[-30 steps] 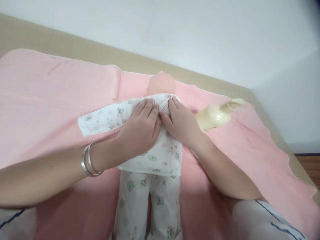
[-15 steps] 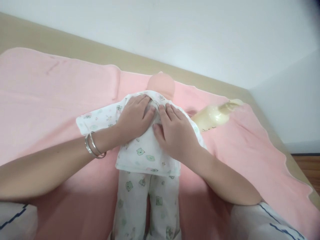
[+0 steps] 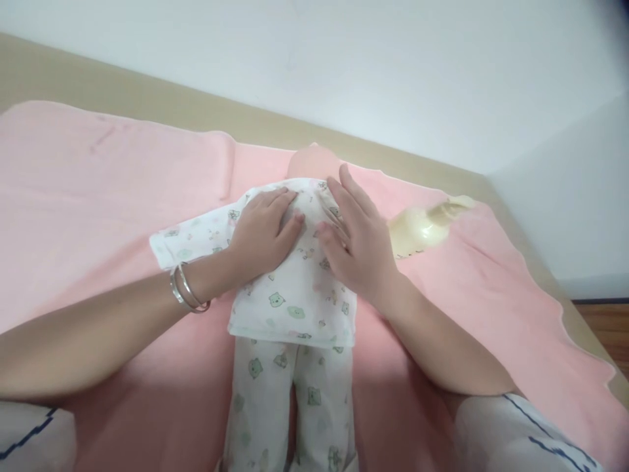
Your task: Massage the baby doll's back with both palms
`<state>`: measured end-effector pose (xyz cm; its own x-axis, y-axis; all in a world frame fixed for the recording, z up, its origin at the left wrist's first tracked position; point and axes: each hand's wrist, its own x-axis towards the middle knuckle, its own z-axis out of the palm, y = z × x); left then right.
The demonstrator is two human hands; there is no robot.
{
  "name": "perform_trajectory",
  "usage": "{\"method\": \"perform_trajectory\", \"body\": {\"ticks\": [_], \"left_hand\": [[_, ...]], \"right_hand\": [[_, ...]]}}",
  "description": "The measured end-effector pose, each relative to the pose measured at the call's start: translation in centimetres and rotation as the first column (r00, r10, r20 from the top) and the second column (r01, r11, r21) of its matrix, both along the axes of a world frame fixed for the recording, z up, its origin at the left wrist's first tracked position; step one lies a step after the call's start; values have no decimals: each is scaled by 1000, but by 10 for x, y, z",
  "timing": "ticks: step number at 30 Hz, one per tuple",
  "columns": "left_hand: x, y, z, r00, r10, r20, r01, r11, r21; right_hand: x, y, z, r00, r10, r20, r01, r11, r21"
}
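A baby doll lies on the pink blanket, dressed in a white print shirt (image 3: 295, 295) and matching trousers (image 3: 265, 393). The top of its smooth round head (image 3: 312, 162) shows beyond the collar; its face is not visible. My left hand (image 3: 263, 229) lies flat on the left of the shirt's upper part, thumb spread from the fingers. On the other side, my right hand (image 3: 361, 239) is at the shirt's right shoulder. Its fingers are apart and partly raised, with creased cloth beneath them. One sleeve (image 3: 194, 236) stretches out to the left; my right hand hides the other shoulder.
The pink blanket (image 3: 122, 190) covers most of a tan surface (image 3: 162, 92) against a white wall (image 3: 368, 72). To the right lies a glossy pale yellow object (image 3: 417, 231) with small dark marks, its kind unclear. Brown wood (image 3: 602, 328) shows at the far right.
My right hand has shifted right and lifted its fingers from the chest of the shirt, baring more of the cloth's middle. My left hand has stayed in place.
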<state>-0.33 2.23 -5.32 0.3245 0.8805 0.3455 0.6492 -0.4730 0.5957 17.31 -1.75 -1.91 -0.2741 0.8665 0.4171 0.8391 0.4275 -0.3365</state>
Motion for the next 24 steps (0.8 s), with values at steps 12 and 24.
{"method": "perform_trajectory", "body": {"ticks": [12,24], "left_hand": [[-1,-1,0,1000,-13,11,13,1000,13],[-1,-2,0,1000,-4,1,4,1000,-2]], "right_hand": [[-8,-16,8,989,-86,117,80,995,59],[-16,-21,5,988,-114,105,112,993,22]]}}
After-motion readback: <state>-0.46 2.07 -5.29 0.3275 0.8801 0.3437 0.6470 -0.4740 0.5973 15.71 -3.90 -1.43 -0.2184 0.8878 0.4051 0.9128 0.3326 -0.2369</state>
